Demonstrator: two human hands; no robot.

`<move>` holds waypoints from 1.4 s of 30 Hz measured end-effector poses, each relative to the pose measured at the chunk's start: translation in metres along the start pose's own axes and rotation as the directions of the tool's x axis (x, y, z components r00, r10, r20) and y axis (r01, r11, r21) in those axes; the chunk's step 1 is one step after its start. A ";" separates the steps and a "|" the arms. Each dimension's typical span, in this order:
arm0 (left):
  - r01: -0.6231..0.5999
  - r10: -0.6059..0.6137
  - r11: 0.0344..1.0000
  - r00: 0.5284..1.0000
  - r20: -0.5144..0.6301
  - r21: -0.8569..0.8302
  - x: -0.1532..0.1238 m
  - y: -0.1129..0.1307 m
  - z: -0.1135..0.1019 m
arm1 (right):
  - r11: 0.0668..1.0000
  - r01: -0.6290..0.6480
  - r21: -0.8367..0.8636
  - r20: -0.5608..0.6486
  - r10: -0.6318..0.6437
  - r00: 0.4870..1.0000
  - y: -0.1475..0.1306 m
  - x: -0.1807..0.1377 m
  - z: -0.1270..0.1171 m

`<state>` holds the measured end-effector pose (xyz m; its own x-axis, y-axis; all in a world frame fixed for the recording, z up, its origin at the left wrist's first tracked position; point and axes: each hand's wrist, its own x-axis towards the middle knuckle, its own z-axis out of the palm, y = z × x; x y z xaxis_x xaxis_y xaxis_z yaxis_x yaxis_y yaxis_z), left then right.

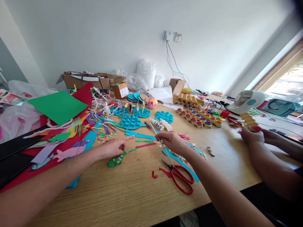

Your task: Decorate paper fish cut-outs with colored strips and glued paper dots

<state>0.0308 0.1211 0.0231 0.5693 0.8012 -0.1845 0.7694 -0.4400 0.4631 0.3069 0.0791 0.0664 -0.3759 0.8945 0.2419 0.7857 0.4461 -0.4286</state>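
Note:
My left hand [114, 147] rests on the wooden table [132, 192], fingers curled, pinching the tail of a small green foam fish [115, 160] with coloured dots. My right hand [170, 140] is closed on a thin stick or pipe cleaner [167, 152] that slants down toward the red-handled scissors [181, 177]. A twisted pink-and-white pipe cleaner [128, 137] lies between my hands. Teal paper strips [140, 135] lie just beyond it.
Foam sheets, a green one [58, 106] on top, and cut-out fish pile up at the left. Teal egg-carton pieces [131, 121], glue bottles [161, 125] and painted carton cups [201, 117] sit mid-table. Another person's hands [252, 136] work at the right near a glue gun [247, 100]. Boxes line the wall.

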 end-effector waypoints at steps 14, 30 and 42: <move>-0.014 0.016 0.999 0.999 0.051 -0.045 0.007 -0.003 -0.006 | 0.893 -0.163 -0.419 0.167 0.252 0.953 0.027 0.032 0.024; -0.040 0.032 0.984 0.998 -0.046 -0.173 -0.003 0.005 -0.028 | 0.965 0.025 -0.262 0.305 0.059 0.951 -0.043 0.045 0.047; 0.023 -0.053 0.964 0.993 -0.104 -0.266 -0.027 -0.013 -0.037 | 0.978 0.200 -0.058 0.526 -0.140 0.839 -0.082 0.072 0.079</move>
<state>-0.0058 0.1204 0.0543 0.4946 0.8612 -0.1170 0.6777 -0.2979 0.6723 0.1767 0.1096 0.0502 -0.6838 0.7033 -0.1945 0.7219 0.6132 -0.3206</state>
